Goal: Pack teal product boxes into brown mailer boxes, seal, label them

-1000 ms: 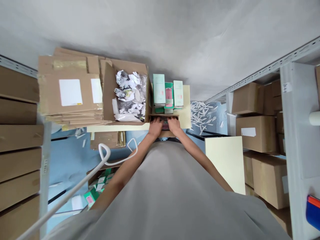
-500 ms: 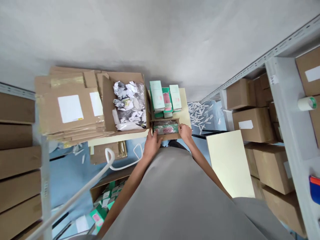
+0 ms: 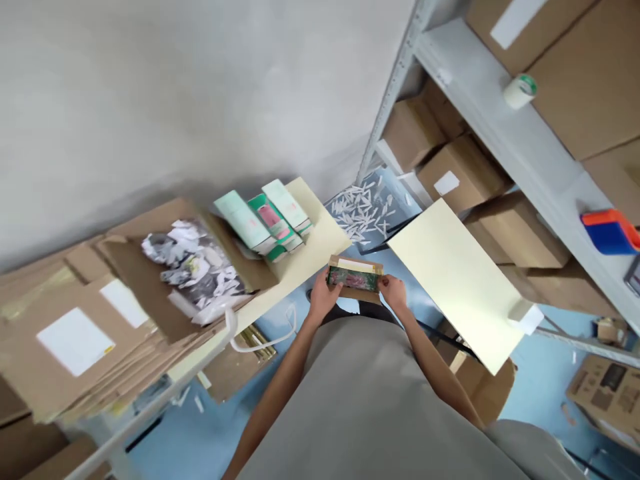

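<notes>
A small open cardboard box (image 3: 361, 293) is held in front of my body, off the tabletop. Inside it lies a green and pink package (image 3: 353, 279) that looks wrapped in clear plastic. My left hand (image 3: 324, 295) grips the box's left end, with the thumb over the near edge. At the right end, my right hand (image 3: 393, 292) is closed around the corner. On the cream table (image 3: 323, 230) stand pale green cartons (image 3: 245, 220), and one between them shows a pink front (image 3: 270, 217).
Left of the cartons, a large box (image 3: 145, 287) holds crumpled paper, beside stacked flattened cardboard (image 3: 30, 340). A second cream tabletop (image 3: 450, 280) is at right, with a small white box (image 3: 526, 316) on its edge. Shelving (image 3: 500, 80) carries a tape roll (image 3: 520, 91) and a blue-orange object (image 3: 610, 232).
My view has turned right. Both hands have carried the small box off the table's edge, away from the cartons, toward the gap before the right tabletop. Its top stands open.
</notes>
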`<state>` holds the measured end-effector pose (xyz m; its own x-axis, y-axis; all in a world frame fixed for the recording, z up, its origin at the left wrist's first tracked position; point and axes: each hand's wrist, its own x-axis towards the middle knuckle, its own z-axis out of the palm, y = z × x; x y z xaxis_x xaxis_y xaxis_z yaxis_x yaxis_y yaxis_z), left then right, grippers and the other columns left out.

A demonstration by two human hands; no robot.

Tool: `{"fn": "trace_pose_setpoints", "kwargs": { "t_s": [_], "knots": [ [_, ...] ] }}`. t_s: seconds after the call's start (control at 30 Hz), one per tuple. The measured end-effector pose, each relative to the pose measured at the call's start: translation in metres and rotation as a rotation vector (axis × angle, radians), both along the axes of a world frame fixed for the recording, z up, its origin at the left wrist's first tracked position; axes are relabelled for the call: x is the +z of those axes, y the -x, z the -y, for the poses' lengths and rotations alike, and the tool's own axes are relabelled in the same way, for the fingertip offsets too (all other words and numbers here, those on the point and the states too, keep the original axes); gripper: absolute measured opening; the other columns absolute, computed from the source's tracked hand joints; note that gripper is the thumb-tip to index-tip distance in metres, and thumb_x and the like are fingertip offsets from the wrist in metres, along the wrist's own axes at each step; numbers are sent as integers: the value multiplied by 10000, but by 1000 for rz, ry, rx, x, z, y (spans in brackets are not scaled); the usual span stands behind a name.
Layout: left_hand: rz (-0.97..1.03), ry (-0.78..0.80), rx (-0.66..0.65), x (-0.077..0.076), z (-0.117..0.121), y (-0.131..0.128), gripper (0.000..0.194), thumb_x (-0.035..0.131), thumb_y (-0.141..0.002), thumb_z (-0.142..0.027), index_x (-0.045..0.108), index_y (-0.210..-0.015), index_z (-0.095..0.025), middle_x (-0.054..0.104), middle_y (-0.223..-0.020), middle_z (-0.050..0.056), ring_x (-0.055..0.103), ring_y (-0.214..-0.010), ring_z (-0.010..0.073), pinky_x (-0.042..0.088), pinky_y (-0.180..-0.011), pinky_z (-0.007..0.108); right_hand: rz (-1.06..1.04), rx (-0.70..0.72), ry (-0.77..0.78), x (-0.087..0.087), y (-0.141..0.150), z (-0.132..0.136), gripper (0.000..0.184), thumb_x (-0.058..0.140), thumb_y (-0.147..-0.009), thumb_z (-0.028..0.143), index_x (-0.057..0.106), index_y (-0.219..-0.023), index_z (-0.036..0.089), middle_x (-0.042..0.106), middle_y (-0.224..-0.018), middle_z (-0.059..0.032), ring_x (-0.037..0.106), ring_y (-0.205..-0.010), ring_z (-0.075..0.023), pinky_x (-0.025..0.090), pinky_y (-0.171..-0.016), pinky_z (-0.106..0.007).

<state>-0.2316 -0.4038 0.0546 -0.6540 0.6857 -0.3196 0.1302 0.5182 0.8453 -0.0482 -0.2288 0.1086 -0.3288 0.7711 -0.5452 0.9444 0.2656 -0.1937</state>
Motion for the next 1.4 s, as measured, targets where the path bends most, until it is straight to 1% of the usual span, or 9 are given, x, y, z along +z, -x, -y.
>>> {"fn": "trace_pose_setpoints", "kwargs": {
  "t_s": [0.27, 0.47, 0.67, 0.73, 0.83, 0.97, 1.07, 1.13, 1.4],
  "knots": [
    [-88, -26, -353, 30, -134, -69, 1051, 760, -938, -451, 195, -1783, -187, 542, -1654, 228, 560, -1506, 394, 485, -1216, 523, -123, -290, -76, 2, -119, -72, 245, 607, -1065, 265, 846, -1060, 208, 866, -1087, -101, 802, -1005, -237, 502, -808, -256],
    [-183, -70, -735, 38, -243, -144, 991, 759, -956, -481, 258, -1777, -243, 542, -1643, 198, 534, -1521, 377, 469, -1216, 480, -189, -491, -109, -4, -222, -129, 239, 611, -1054, 263, 844, -1061, 208, 866, -1062, -91, 794, -966, -225, 474, -768, -256],
    [-164, -17, -1000, 33, -315, -200, 1351, 988, -737, -469, 183, -1799, -249, 554, -1540, 205, 569, -1451, 398, 490, -1193, 478, -227, -676, -93, -12, -293, -158, 235, 607, -1065, 242, 837, -1094, 205, 869, -1090, -90, 806, -991, -229, 485, -783, -256],
    [-192, 10, -1069, 30, -332, -208, 1284, 999, -730, -446, 278, -1776, -256, 582, -1471, 181, 606, -1387, 382, 510, -1170, 463, -244, -717, -82, -15, -306, -162, 225, 615, -1069, 248, 836, -1083, 207, 870, -1072, -93, 814, -1000, -234, 500, -793, -251],
    [-301, 56, -1065, 27, -352, -215, 898, 856, -908, -422, 454, -1696, -270, 628, -1325, 144, 671, -1228, 334, 553, -1099, 439, -335, -793, -43, -20, -318, -163, 322, 536, -1132, 324, 827, -1064, 204, 865, -1004, -94, 832, -951, -224, 531, -795, -242],
    [-423, 108, -1051, 26, -369, -216, 491, 627, -1064, -348, 632, -1542, -235, 640, -1226, 133, 707, -1073, 282, 572, -1046, 411, -574, -879, 15, -23, -328, -155, 456, 433, -1173, 460, 697, -1420, 183, 850, -1057, -88, 837, -857, -191, 597, -808, -254],
    [-458, 126, -1046, 26, -373, -216, 418, 623, -1054, -297, 680, -1465, -246, 643, -1217, 116, 720, -1031, 262, 581, -1008, 386, -659, -826, -70, -25, -329, -152, 574, 601, -1095, 418, 526, -1623, 209, 767, -1364, -134, 830, -990, -200, 640, -857, -285],
    [-470, 120, -1028, 25, -372, -217, 399, 628, -1043, -276, 685, -1438, -263, 648, -1220, 104, 728, -1028, 258, 585, -987, 374, -667, -763, -114, -26, -326, -154, 561, 641, -1050, 310, 560, -1601, 239, 675, -1515, -137, 812, -1086, -200, 650, -882, -280],
    [-527, 132, -982, 26, -370, -233, 383, 646, -1014, -201, 691, -1393, -243, 658, -1233, 116, 720, -1145, 303, 581, -966, 372, -466, -618, -156, -23, -316, -181, 411, 587, -1012, 142, 759, -1357, 285, 700, -1521, -55, 792, -1105, -205, 606, -1040, -332]
  ]
}}
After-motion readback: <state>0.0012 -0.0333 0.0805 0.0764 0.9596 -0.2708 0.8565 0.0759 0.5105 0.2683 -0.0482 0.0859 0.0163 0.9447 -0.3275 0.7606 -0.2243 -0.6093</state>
